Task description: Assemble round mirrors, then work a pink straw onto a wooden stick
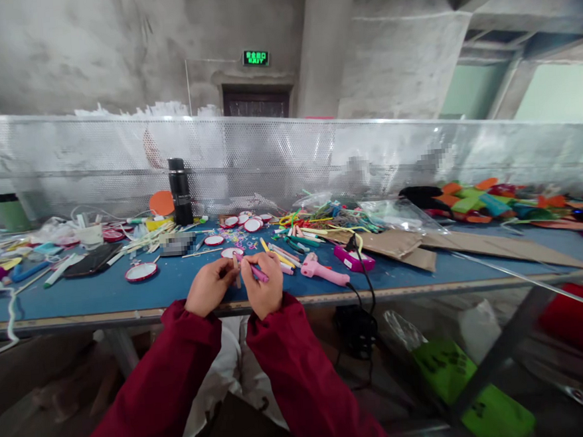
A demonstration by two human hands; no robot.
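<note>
Just over the table's front edge, my left hand point(207, 287) is closed, its fingertips pinching a short pale wooden stick point(237, 274). A small white disc with a red rim point(231, 252) appears right behind the stick's top; whether the two touch I cannot tell. My right hand point(268, 290) is closed around a purple marker point(259, 272), held like a pen with its front end close to the stick. To the right of that hand lie several coloured markers point(284, 257) and a pink glue gun point(322, 269).
A black bottle point(180, 191) stands behind my hands. White discs with red rims, such as one disc point(141, 272), lie about the blue table point(177, 293). A magenta box point(354, 257), cables and cardboard point(503, 247) are on the right. A dark phone point(92, 260) lies left.
</note>
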